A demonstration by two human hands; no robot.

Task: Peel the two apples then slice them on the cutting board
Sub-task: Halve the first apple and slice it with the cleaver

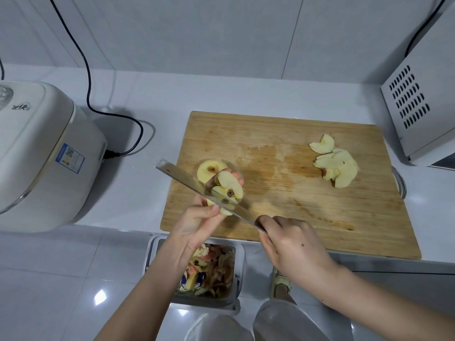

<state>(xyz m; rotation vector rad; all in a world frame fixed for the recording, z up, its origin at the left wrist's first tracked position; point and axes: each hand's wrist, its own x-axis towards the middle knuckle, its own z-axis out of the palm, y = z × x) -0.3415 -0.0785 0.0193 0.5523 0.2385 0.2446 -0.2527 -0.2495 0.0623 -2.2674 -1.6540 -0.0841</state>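
Clenching the knife (183, 175) in the right hand (293, 244), handle swallowed by the fist. Pinching an apple piece (231, 183) in the left hand (197, 223) over the near left corner of the cutting board (295, 205), partly masking an apple half (209, 168) behind. Slices (337, 166) heaped far right; peel bin (211, 269) below.

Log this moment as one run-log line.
left hand: holds apple half | right hand: grips knife, blade at core | board: other half, slice pile | bin: peels
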